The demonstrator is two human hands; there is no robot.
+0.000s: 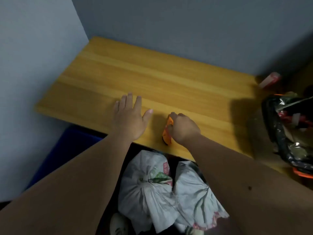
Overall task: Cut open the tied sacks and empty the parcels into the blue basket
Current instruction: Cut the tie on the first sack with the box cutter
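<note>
Two tied white sacks stand on the floor below the table's near edge: the left sack [147, 182] with its knotted top facing up, the right sack [196, 192] leaning against it. On the wooden table [152, 78] lies an orange cutter [167, 131], near the front edge. My right hand [183, 128] is closed around the cutter, which still touches the table. My left hand [130, 116] lies flat on the tabletop with its fingers spread, a little left of the cutter. The blue basket [67, 150] shows under the table at the left, partly hidden by my left forearm.
Grey walls close the table in at the back and left. A black bag [288, 133] full of wrappers, with an orange rim, stands at the right past the table's end. A red-and-white object [270, 80] lies behind it.
</note>
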